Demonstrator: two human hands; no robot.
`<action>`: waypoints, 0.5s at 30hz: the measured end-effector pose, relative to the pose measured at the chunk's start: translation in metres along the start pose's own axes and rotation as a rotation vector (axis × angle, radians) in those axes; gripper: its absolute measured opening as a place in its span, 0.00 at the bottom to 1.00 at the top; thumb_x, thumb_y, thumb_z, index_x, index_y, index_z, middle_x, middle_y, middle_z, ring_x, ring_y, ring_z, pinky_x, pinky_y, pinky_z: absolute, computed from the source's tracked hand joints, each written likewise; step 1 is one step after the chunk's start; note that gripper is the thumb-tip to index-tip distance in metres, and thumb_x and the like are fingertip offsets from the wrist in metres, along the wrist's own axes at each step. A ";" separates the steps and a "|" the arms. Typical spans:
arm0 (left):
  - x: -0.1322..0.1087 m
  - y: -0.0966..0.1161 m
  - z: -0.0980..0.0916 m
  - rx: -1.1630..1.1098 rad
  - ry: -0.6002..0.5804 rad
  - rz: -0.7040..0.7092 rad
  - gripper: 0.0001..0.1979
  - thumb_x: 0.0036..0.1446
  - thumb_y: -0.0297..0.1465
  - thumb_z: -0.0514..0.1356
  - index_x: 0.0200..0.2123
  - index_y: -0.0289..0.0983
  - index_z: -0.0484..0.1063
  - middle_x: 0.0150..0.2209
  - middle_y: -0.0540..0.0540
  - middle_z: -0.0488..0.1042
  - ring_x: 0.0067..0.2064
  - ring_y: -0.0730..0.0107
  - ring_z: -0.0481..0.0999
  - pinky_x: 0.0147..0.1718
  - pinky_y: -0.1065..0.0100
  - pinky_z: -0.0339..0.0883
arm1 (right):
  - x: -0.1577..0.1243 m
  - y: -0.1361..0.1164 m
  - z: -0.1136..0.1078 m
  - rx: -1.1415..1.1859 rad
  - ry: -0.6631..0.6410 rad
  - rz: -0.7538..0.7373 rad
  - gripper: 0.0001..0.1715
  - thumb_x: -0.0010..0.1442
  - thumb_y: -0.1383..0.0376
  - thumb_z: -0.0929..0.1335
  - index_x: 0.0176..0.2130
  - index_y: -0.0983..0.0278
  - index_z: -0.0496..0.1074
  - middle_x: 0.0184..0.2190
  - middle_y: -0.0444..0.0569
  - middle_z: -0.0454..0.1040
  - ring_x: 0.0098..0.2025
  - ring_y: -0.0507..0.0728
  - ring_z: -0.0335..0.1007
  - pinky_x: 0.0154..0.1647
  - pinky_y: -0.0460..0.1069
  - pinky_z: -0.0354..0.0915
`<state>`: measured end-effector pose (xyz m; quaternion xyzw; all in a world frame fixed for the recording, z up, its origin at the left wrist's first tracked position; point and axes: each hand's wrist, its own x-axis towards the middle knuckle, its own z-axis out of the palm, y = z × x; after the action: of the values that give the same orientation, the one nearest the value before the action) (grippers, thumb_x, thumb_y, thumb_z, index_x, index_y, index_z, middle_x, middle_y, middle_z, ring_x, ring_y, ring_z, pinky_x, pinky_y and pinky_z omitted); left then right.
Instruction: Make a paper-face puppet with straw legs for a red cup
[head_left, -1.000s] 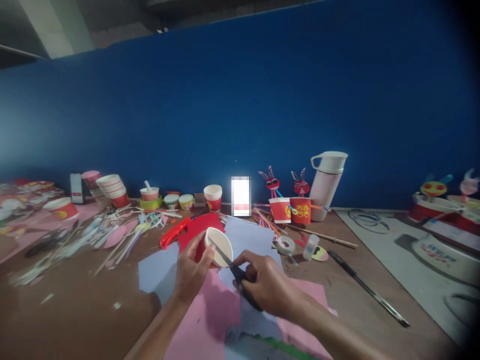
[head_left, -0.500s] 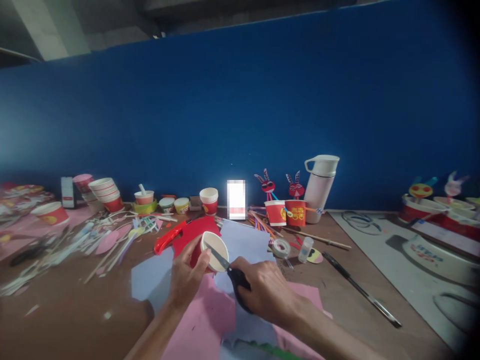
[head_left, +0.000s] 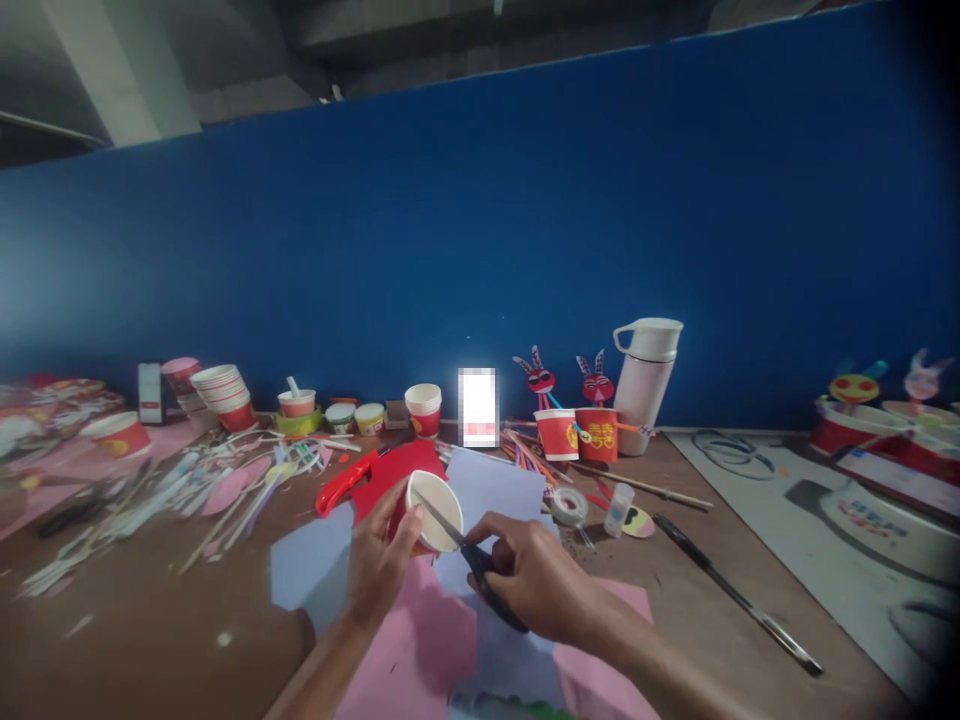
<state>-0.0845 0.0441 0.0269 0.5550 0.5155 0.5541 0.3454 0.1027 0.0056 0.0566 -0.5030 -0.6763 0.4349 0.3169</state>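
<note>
My left hand (head_left: 382,555) is wrapped round a red and white paper cup (head_left: 441,520), its mouth tilted toward me. In my right hand (head_left: 529,575) are black-handled scissors (head_left: 487,583), their handle gripped by the fingers. The blade reaches over the rim into the mouth of the cup; whether the tip touches the inner wall or bottom I cannot tell. Beneath both hands lie pink paper (head_left: 420,640) and pale blue paper (head_left: 499,490). A sheet of red paper (head_left: 397,475) lies just behind the cup.
A red cutter (head_left: 346,483) lies behind my left hand. On the right are a tape roll (head_left: 570,506), a small clear bottle (head_left: 619,510) and a black pen (head_left: 739,595). Farther back stand a white flask (head_left: 646,385), a stack of paper cups (head_left: 223,397) and cups with rabbit figures (head_left: 598,432).
The view has shifted slightly, so everything sits a little lower and to the right. Both hands keep their holds, and the scissors still reach into the cup.
</note>
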 end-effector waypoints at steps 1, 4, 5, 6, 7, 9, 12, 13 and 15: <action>0.000 0.001 0.000 -0.002 0.002 -0.001 0.22 0.51 0.40 0.60 0.47 0.34 0.74 0.42 0.41 0.78 0.41 0.53 0.78 0.26 0.68 0.76 | -0.002 -0.001 0.001 -0.024 0.031 -0.026 0.19 0.44 0.74 0.65 0.38 0.61 0.72 0.15 0.36 0.61 0.20 0.48 0.51 0.22 0.44 0.47; -0.001 0.004 0.000 0.006 0.013 0.006 0.21 0.50 0.39 0.60 0.45 0.34 0.75 0.41 0.41 0.78 0.40 0.54 0.78 0.23 0.69 0.75 | -0.003 0.000 0.003 -0.031 0.042 -0.032 0.20 0.43 0.74 0.65 0.38 0.61 0.72 0.15 0.36 0.59 0.20 0.48 0.52 0.23 0.45 0.47; -0.001 0.005 0.000 0.012 0.017 0.013 0.20 0.49 0.39 0.61 0.44 0.34 0.75 0.41 0.41 0.78 0.40 0.54 0.78 0.24 0.70 0.75 | -0.001 0.001 0.002 -0.009 0.011 -0.009 0.18 0.45 0.73 0.65 0.38 0.62 0.71 0.15 0.36 0.60 0.19 0.48 0.53 0.22 0.44 0.48; -0.001 0.006 0.000 0.018 0.021 0.020 0.20 0.49 0.39 0.61 0.43 0.34 0.75 0.41 0.41 0.78 0.40 0.54 0.78 0.24 0.71 0.74 | 0.002 0.002 0.002 0.019 -0.029 0.017 0.16 0.47 0.70 0.65 0.39 0.63 0.69 0.15 0.36 0.61 0.17 0.48 0.53 0.20 0.44 0.50; -0.001 0.008 -0.001 0.022 0.021 0.026 0.20 0.50 0.39 0.60 0.43 0.34 0.76 0.41 0.41 0.78 0.40 0.55 0.78 0.24 0.71 0.74 | 0.005 0.003 0.001 0.049 -0.068 0.043 0.14 0.50 0.68 0.64 0.39 0.64 0.68 0.15 0.36 0.61 0.15 0.48 0.53 0.18 0.43 0.51; -0.002 0.011 -0.001 0.023 0.010 0.031 0.19 0.51 0.40 0.59 0.41 0.33 0.76 0.40 0.41 0.79 0.37 0.57 0.78 0.23 0.71 0.73 | 0.011 0.006 0.000 0.093 -0.123 0.076 0.13 0.54 0.63 0.62 0.40 0.66 0.65 0.14 0.36 0.61 0.13 0.47 0.51 0.15 0.43 0.52; -0.002 0.012 0.000 0.032 0.001 0.033 0.21 0.51 0.41 0.58 0.41 0.32 0.75 0.38 0.41 0.79 0.35 0.57 0.78 0.23 0.69 0.74 | 0.012 0.005 -0.001 0.074 -0.127 0.075 0.15 0.53 0.62 0.62 0.41 0.66 0.65 0.15 0.36 0.62 0.12 0.47 0.51 0.14 0.43 0.53; -0.001 0.011 0.000 0.040 0.005 0.036 0.22 0.51 0.42 0.58 0.43 0.32 0.75 0.39 0.41 0.79 0.36 0.57 0.78 0.24 0.69 0.74 | 0.010 0.004 -0.001 0.044 -0.108 0.062 0.15 0.51 0.64 0.63 0.40 0.65 0.66 0.15 0.37 0.63 0.13 0.48 0.53 0.15 0.44 0.53; 0.001 0.006 -0.001 0.063 0.019 0.043 0.24 0.51 0.42 0.58 0.46 0.32 0.74 0.42 0.40 0.78 0.39 0.56 0.77 0.28 0.67 0.75 | 0.002 0.000 0.000 -0.043 -0.037 0.010 0.16 0.48 0.68 0.65 0.40 0.63 0.69 0.16 0.38 0.64 0.17 0.50 0.58 0.20 0.45 0.53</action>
<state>-0.0844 0.0430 0.0332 0.5714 0.5237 0.5501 0.3108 0.1017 0.0078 0.0560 -0.5051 -0.6887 0.4309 0.2914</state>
